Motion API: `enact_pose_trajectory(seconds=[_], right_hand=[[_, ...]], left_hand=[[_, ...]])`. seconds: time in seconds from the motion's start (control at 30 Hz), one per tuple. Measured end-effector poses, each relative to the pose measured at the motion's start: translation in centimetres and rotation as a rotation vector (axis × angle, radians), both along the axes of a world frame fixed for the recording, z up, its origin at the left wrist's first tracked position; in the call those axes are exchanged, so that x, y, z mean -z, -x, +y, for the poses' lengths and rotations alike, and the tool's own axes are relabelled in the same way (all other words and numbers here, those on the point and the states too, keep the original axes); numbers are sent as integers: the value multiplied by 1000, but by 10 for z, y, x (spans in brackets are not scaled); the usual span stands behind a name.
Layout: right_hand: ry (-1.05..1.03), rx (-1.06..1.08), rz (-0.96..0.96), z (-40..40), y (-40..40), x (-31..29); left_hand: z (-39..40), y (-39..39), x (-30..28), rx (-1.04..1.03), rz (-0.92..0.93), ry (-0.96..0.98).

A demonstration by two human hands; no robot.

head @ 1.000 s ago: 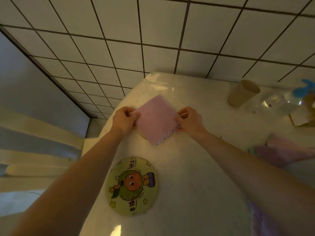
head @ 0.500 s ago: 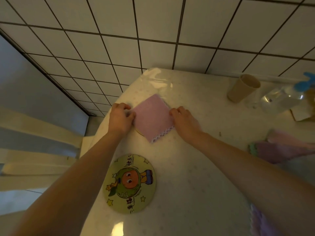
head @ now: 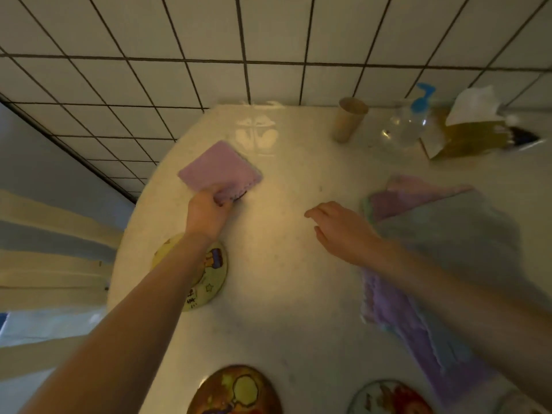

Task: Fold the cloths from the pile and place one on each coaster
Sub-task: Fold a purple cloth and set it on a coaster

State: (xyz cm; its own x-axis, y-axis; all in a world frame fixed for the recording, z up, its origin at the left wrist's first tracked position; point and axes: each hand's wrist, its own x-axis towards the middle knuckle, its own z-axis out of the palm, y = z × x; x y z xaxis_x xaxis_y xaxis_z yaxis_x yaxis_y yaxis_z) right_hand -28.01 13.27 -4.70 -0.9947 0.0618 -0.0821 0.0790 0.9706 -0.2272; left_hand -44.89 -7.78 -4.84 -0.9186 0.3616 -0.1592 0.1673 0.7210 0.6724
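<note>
The folded pink cloth [head: 219, 168] lies at the far left of the tabletop [head: 277, 264], set as a diamond with one corner toward the tiled wall and its scalloped edge along the lower right side. Any coaster beneath it is hidden. The left hand [head: 207, 212] grips its near corner, fingers curled over the cloth. The right hand [head: 343, 231] hovers with relaxed fingers, holding nothing, just beside the pile of cloths [head: 448, 234] on the right. The cloth looks light, soft and limp, likely to sag or unfold if lifted by one corner, so pinching through all layers at a folded edge seems safest. Being nearly square, it has no clear long axis. Three picture coasters show bare: one [head: 209, 279] under the left forearm, two [head: 236, 389] [head: 388, 397] near the front edge.
</note>
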Motion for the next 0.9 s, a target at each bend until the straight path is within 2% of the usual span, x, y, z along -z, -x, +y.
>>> enact_pose_trajectory(seconds=[0.2,0.3,0.43,0.53,0.67,0.77,0.9], right_hand=[[-17,117,162,22,-124,-11],[-61,222,181,31,-183,-6],[38,353,88,39,-251,14],[34,396,13,36,-273,35],[-47,417,-60,27,-288,45],[-19,479,12,25,-293,44],[7,496,-4,30,-298,47]], left_hand=[[55,-124,-4,201,-29,-70],[79,-194,-1,285,-56,-82],[105,-279,1,421,-60,-79],[116,-309,13,569,-16,-65],[125,-333,29,796,97,126],[124,-332,35,812,119,228],[129,-326,35,820,154,267]])
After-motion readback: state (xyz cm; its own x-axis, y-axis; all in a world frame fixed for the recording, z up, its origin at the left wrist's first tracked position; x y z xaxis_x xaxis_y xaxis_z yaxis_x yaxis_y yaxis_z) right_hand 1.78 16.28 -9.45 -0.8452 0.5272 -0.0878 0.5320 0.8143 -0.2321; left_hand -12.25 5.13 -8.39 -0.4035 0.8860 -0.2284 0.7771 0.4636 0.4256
